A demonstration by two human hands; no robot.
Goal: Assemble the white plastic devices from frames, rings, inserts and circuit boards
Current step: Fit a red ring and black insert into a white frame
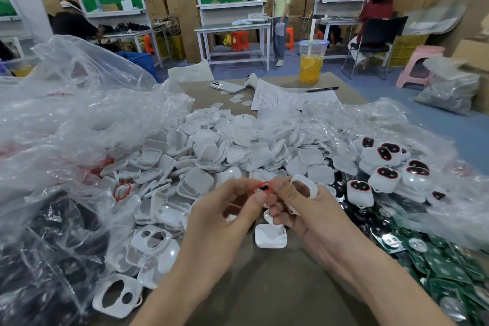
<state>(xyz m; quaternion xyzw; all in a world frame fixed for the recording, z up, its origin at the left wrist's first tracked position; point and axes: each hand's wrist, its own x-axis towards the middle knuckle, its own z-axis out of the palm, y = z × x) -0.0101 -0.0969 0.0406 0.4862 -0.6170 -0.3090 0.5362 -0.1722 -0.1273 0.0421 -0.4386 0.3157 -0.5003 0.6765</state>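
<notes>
My forearms reach in over the bench (264,286), and my hands meet just above a white shell (270,237) lying there. My left hand (225,212) has its fingers curled, pinching a red ring (260,185). My right hand (304,212) pinches the same ring from the other side, with a white frame (304,185) looped over one finger.

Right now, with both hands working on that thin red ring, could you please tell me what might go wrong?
The thin red ring, pinched between the left hand and right hand, could slip and vanish into the heap of white plastic shells. The white plastic frame hooked on the right hand might drop. The clear plastic cup of orange drink stands near the printed paper sheet; a knock could spill it.
</notes>
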